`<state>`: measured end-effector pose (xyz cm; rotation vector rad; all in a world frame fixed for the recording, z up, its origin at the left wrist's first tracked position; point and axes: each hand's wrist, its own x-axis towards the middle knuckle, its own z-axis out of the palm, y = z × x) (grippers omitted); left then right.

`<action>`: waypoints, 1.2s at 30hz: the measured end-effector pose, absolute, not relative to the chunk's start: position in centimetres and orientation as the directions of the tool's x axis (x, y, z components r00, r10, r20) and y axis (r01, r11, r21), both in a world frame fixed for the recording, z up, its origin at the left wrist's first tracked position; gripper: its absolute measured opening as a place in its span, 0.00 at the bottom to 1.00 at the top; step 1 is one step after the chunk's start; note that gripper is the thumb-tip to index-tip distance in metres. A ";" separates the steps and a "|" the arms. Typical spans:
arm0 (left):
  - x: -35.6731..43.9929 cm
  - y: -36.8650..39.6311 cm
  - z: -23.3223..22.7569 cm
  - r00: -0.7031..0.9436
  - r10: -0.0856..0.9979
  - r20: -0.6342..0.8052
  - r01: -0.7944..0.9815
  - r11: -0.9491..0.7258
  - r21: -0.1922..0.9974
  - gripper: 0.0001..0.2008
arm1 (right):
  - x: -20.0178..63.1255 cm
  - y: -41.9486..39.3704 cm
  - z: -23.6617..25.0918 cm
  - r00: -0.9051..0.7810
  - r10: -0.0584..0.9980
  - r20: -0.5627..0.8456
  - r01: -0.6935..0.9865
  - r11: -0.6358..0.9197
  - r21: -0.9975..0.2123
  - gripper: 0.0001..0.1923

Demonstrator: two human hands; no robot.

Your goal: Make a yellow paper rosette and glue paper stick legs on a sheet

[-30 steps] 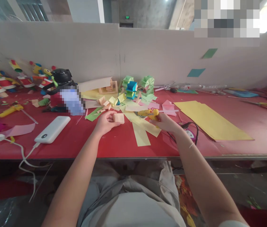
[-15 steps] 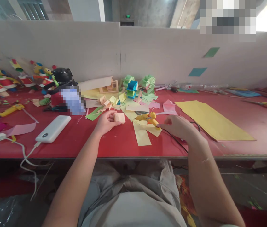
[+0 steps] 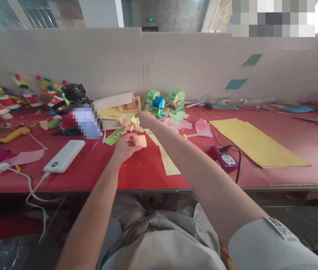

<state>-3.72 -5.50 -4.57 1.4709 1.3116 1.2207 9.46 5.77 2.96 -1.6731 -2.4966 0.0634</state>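
My left hand [image 3: 123, 149] is closed around a small peach folded-paper block [image 3: 140, 141], held just above the red table near its front. My right hand [image 3: 146, 120] reaches across to the pile of folded paper pieces, its fingers by a pale yellow folded piece [image 3: 135, 121]. Its fingertips are too unclear to show a grip. Peach folded pieces [image 3: 123, 122] lie beside that yellow one. Under my right forearm, a yellow glue gun [image 3: 184, 136] is almost wholly hidden. A pale yellow paper strip [image 3: 168, 163] lies partly covered by the same forearm.
Behind the pile stand green pleated paper shapes [image 3: 177, 97] and a blue one [image 3: 158, 102]. A white power bank [image 3: 64, 156] lies left, a purple socket block [image 3: 224, 159] right. Yellow sheets [image 3: 260, 144] lie farther right. Another glue gun [image 3: 14, 135] is at far left.
My right hand has let go of the glue gun and moved left and forward to the paper pile. The socket block has come into view. My left hand keeps the peach block.
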 end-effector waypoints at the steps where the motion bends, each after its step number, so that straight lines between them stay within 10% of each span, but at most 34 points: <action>1: -3.7 -5.5 -4.7 -0.014 0.989 0.144 0.206 -0.138 0.969 0.28 | 9.0 6.3 2.7 -0.367 0.926 0.084 0.924 0.374 -0.085 0.27; 16: -3.7 -5.2 -4.8 -0.033 0.987 0.158 0.250 -0.145 0.957 0.27 | 8.7 7.6 2.7 -0.522 0.823 0.225 0.833 0.549 -0.075 0.15; 24: -3.8 -5.2 -4.3 -0.082 0.985 0.149 0.283 -0.120 0.952 0.28 | 10.8 3.3 3.8 -0.339 0.908 0.247 0.556 0.405 -0.726 0.03; 36: -3.3 -5.8 -4.4 0.054 0.968 0.246 0.279 -0.251 0.927 0.28 | 15.9 -3.5 -0.1 -0.353 0.853 0.386 0.188 0.468 -0.863 0.15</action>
